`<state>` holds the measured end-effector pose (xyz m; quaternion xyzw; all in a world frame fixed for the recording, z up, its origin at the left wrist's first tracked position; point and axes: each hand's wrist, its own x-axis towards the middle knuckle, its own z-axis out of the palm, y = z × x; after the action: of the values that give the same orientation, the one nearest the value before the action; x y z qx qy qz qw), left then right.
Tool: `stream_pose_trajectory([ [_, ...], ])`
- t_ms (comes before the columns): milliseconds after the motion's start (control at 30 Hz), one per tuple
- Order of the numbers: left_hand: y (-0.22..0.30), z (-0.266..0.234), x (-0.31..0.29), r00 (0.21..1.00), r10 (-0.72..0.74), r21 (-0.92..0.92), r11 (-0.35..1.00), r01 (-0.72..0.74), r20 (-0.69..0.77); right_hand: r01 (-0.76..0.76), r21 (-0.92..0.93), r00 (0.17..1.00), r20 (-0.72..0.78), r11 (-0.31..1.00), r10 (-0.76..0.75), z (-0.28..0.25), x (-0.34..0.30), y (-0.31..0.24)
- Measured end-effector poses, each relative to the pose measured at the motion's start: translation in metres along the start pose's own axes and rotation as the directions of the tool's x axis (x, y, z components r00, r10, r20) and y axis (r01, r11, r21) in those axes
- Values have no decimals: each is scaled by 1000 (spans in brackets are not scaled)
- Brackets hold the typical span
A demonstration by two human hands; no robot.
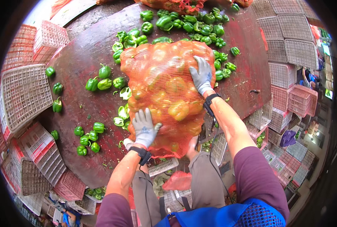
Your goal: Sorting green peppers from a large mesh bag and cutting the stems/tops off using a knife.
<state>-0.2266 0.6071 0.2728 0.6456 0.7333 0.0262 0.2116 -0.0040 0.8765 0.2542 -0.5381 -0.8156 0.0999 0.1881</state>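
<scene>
A large orange mesh bag full of peppers lies on the dark red table, its lower end hanging over the near edge. My left hand, in a grey-white glove, rests flat on the bag's lower left part with fingers spread. My right hand, gloved the same way, presses on the bag's upper right side, fingers stretched and thumb apart. Neither hand grips anything. Loose green bell peppers lie heaped behind the bag and beside it. Several more green peppers sit to the left of my left hand.
Stacked plastic crates crowd the table's left side, and more crates are piled on the right. Cut pepper pieces and scraps litter the table. Another orange mesh bag is at the far edge. Red netting lies below, near my legs.
</scene>
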Motion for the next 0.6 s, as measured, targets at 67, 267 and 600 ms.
stream_pose_trajectory([
  [67, 4, -14, 4, 1000, 1, -31, 1000, 0, 24, -24, 16, 1000, 16, 1000, 24, -3, -2, 1],
  [267, -37, -34, 31, 975, -100, -545, 815, 195, 200, -50, 32, 997, 67, 998, 48, -14, -3, 1],
  [600, -149, -32, 245, 820, -418, -873, 114, 475, 391, -632, 367, 771, 384, 683, 508, -24, 88, 170],
])
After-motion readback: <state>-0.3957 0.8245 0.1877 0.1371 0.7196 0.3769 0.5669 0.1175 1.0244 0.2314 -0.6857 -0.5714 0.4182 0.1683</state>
